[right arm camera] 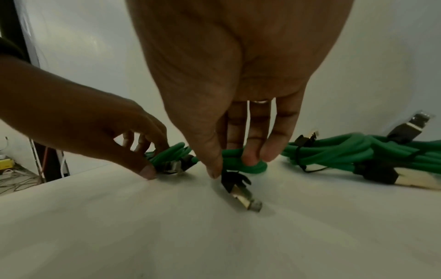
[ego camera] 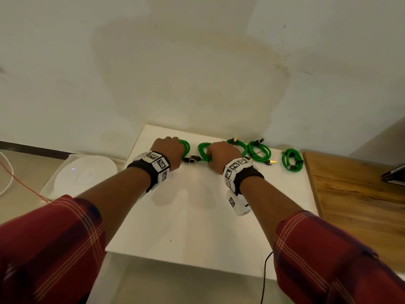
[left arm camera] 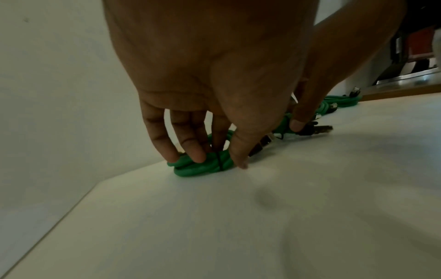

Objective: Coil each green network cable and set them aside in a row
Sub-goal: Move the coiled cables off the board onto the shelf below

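Note:
Five coiled green network cables lie in a row along the far edge of the white table [ego camera: 197, 227]. My left hand [ego camera: 168, 150] grips the leftmost coil [ego camera: 186, 148]; in the left wrist view its fingers and thumb [left arm camera: 219, 160] pinch that tied coil [left arm camera: 198, 168] against the table. My right hand [ego camera: 223, 154] holds the second coil [ego camera: 202, 151]. In the right wrist view its thumb and fingers [right arm camera: 232, 166] pinch this coil [right arm camera: 253, 167], and a metal plug [right arm camera: 241, 196] lies in front. Three more coils [ego camera: 237, 145] [ego camera: 259, 151] [ego camera: 292, 160] lie untouched to the right.
A wooden tabletop [ego camera: 361, 194] adjoins the white table on the right, with a dark flat object [ego camera: 394, 174] on it. A white round device [ego camera: 85, 174] sits in a box on the left. A black wire [ego camera: 266, 270] hangs off the front edge. The wall stands close behind.

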